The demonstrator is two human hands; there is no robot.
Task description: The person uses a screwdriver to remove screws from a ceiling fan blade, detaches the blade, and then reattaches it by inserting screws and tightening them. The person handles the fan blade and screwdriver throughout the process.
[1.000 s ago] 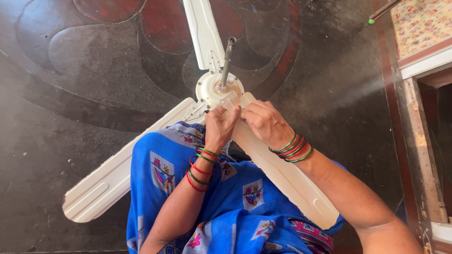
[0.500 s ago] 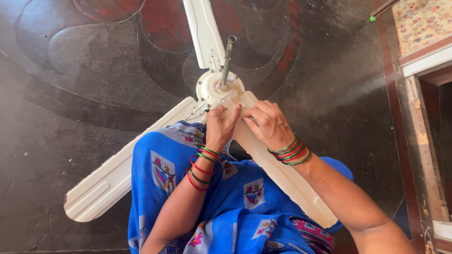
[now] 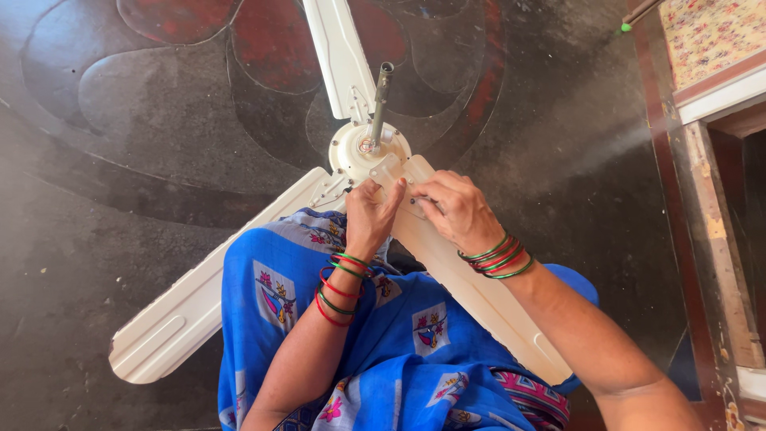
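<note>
A cream ceiling fan lies on the dark floor with three blades spread out and its metal rod sticking up from the hub. My left hand and my right hand meet at the root of the blade that runs across my lap. The fingers of both hands pinch at the bracket where that blade joins the hub. Whatever small part they hold is hidden by the fingers. Red and green bangles circle both wrists.
Blue patterned cloth covers my lap under the blade. The floor has a dark red and grey inlaid pattern. A wooden frame and a floral cloth stand along the right edge.
Both hands stay at the blade's root; the fingers shift slightly. The view has tilted a little.
</note>
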